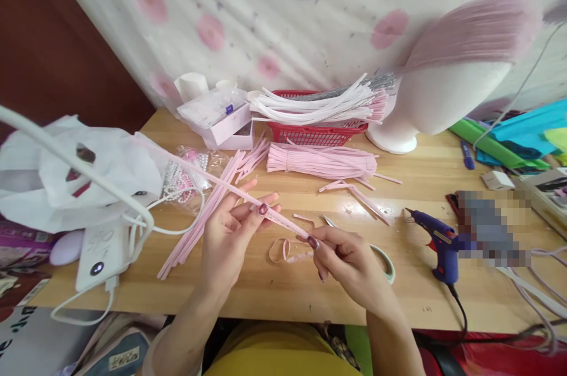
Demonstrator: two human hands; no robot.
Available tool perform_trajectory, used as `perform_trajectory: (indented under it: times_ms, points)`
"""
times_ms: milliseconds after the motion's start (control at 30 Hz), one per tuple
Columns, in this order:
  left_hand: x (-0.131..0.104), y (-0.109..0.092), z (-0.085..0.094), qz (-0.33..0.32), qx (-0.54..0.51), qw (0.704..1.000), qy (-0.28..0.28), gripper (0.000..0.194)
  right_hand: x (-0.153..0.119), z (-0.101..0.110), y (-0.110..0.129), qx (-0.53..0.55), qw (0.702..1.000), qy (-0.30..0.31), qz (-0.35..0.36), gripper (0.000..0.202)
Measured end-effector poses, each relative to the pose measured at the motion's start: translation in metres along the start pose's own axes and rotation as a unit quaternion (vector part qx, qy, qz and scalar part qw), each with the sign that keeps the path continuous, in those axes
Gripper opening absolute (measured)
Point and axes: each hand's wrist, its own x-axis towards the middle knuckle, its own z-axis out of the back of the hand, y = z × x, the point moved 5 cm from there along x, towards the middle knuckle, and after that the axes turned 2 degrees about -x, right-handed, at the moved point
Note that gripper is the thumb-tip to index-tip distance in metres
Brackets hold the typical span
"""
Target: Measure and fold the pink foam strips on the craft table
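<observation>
A long pink stem [221, 182] runs slantwise across the middle, with a thin marked tape [286, 222] lying along its lower part. My left hand [237, 228] pinches both partway along, thumb on top. At the lower right end, my right hand [339, 252] grips the stem and tape between thumb and fingers. The tape's curled loose part [280, 251] rests on the table below. Partly hidden behind my right hand are scissors [388, 264]. Pink stems [199, 222] lie left of my left hand, and a tied pink bundle [321, 162] sits farther back.
A red basket [310, 135] holds white, pink and grey stems. Beside it stands a white mannequin head [447, 92]. A blue glue gun [436, 240] with a cable is at right. White boxes [230, 128], beads [186, 175] and a white power bank [100, 258] are at left.
</observation>
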Motion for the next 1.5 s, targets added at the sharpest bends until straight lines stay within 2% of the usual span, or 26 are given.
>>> perform_trajectory:
  times_ms: [133,233,433,567,667,733,767,800,833,867,933,1033,1133,1233,1300,1367,1500]
  points:
    - [0.003,-0.002,0.001,0.015,-0.005,1.000,0.011,0.047,-0.002,-0.002,0.003,-0.003,1.000,0.006,0.004,0.031]
    - [0.005,-0.004,0.002,0.029,-0.002,0.999,0.029,0.048,-0.002,-0.002,0.004,0.018,1.000,0.014,0.007,0.031]
    - [0.008,-0.010,0.003,0.002,0.085,0.995,0.057,0.044,-0.004,-0.001,0.003,-0.004,1.000,0.013,0.006,0.030]
    - [0.010,-0.009,0.010,-0.038,0.134,0.990,0.007,0.039,-0.005,0.000,-0.001,-0.013,1.000,0.010,-0.001,0.030]
    - [0.010,-0.013,0.019,-0.114,0.240,0.963,-0.049,0.038,-0.004,0.006,0.001,-0.052,0.998,0.015,-0.013,0.029]
    - [0.011,-0.023,0.019,-0.217,0.355,0.907,-0.064,0.027,-0.003,0.012,0.005,-0.097,0.995,0.029,-0.015,0.027]
    - [0.012,-0.028,0.016,-0.270,0.409,0.870,-0.050,0.019,-0.002,0.016,0.007,-0.119,0.992,0.039,-0.014,0.025]
    - [0.014,-0.031,0.010,-0.307,0.448,0.840,-0.007,0.012,-0.002,0.020,0.010,-0.138,0.989,0.052,-0.014,0.023]
    - [0.017,-0.030,0.002,-0.317,0.470,0.821,0.060,0.014,-0.002,0.024,0.012,-0.149,0.986,0.065,-0.016,0.022]
    - [0.021,-0.027,-0.006,-0.304,0.473,0.815,0.138,0.022,-0.002,0.027,0.013,-0.152,0.985,0.081,-0.019,0.021]
    - [0.026,-0.018,-0.023,-0.235,0.447,0.814,0.287,0.032,-0.002,0.035,0.013,-0.133,0.985,0.110,-0.029,0.021]
    - [0.026,-0.012,-0.048,-0.136,0.373,0.812,0.427,0.034,-0.004,0.044,0.013,-0.086,0.986,0.133,-0.044,0.027]
    - [0.024,-0.012,-0.069,-0.051,0.288,0.823,0.487,0.026,-0.005,0.048,0.011,-0.044,0.987,0.141,-0.070,0.032]
    - [0.021,-0.011,-0.084,0.029,0.236,0.819,0.523,0.035,-0.006,0.047,0.010,0.010,0.984,0.152,-0.096,0.031]
    - [0.019,-0.005,-0.088,0.081,0.252,0.795,0.546,0.038,-0.005,0.046,0.009,0.036,0.981,0.157,-0.103,0.028]
    - [0.019,0.001,-0.088,0.118,0.289,0.770,0.556,0.034,-0.005,0.047,0.007,0.051,0.980,0.155,-0.110,0.025]
    - [0.022,0.003,-0.080,0.129,0.368,0.730,0.561,0.017,-0.004,0.049,0.002,0.059,0.980,0.151,-0.114,0.024]
